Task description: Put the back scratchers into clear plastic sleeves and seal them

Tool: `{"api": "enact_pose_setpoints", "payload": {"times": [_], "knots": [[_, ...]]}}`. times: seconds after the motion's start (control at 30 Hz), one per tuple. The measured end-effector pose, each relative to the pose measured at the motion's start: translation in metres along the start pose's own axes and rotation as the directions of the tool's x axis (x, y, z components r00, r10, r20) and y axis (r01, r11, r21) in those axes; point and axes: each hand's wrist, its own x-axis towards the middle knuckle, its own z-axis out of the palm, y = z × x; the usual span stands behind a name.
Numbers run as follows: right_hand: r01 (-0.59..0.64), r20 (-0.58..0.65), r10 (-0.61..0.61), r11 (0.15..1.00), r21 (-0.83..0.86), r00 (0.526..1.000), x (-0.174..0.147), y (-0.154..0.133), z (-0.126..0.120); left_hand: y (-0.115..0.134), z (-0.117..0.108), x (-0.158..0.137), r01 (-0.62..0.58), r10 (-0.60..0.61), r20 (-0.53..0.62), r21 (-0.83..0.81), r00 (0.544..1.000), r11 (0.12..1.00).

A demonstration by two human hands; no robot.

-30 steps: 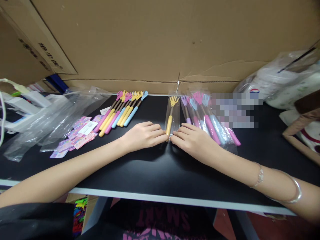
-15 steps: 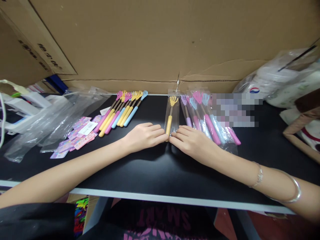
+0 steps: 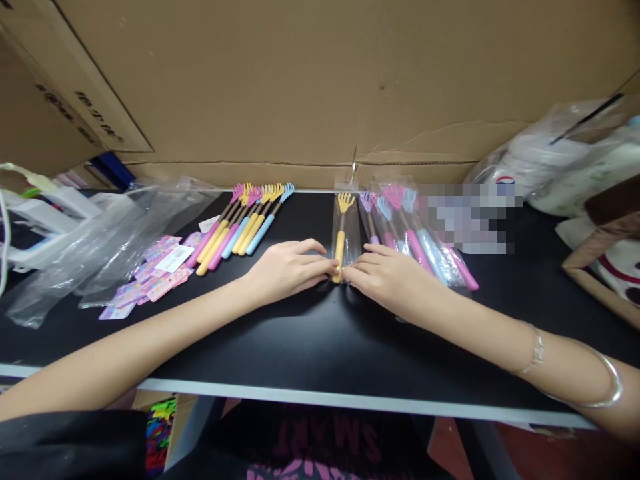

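Note:
A yellow back scratcher [image 3: 340,247] lies inside a narrow clear plastic bag [image 3: 353,230], its claw end pointing away from me. My left hand [image 3: 295,265] pinches the bag's near left corner, beside the handle's end. My right hand [image 3: 387,277] has its fingertips closed on the near right corner. Just beyond my right hand lie several bagged back scratchers [image 3: 417,243] in pink, blue and purple, partly hidden by it. Left of the bag, several unbagged back scratchers [image 3: 240,230] lie side by side.
Printed cards [image 3: 163,267] and flat plastic bags [image 3: 105,240] lie left on the black table [image 3: 300,347]. A white frame [image 3: 65,213] stands at far left. A cardboard wall [image 3: 310,87] closes the back. A bagged cup [image 3: 540,160] and a plush toy [image 3: 610,240] sit right.
My fingertips have parted slightly at the bag's near end, the right hand shifting a little to the right. The yellow handle's end shows more fully between them.

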Motion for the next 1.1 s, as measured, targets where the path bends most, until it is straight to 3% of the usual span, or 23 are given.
{"api": "enact_pose_setpoints", "payload": {"times": [0.23, 0.37, 0.8, 1.1], "knots": [[-0.036, 0.130, 0.019, 0.991, 0.130, 0.991, -0.003, 0.007, -0.010, -0.007, -0.007, -0.004, 0.044, -0.025, 0.115, -0.169, 0.993, 0.985], [-0.076, 0.183, 0.042, 0.981, 0.179, 0.982, -0.006, 0.004, -0.018, -0.010, -0.008, -0.004, 0.040, -0.016, 0.135, -0.175, 0.991, 0.984], [-0.088, 0.148, 0.062, 0.980, 0.177, 0.987, -0.004, 0.007, -0.017, -0.011, -0.004, -0.005, -0.065, 0.071, 0.091, -0.070, 0.993, 0.995], [-0.058, 0.053, 0.047, 0.966, 0.250, 0.998, -0.002, 0.008, 0.000, -0.018, -0.003, -0.007, 0.003, 0.028, 0.178, -0.167, 0.984, 0.986]]}}
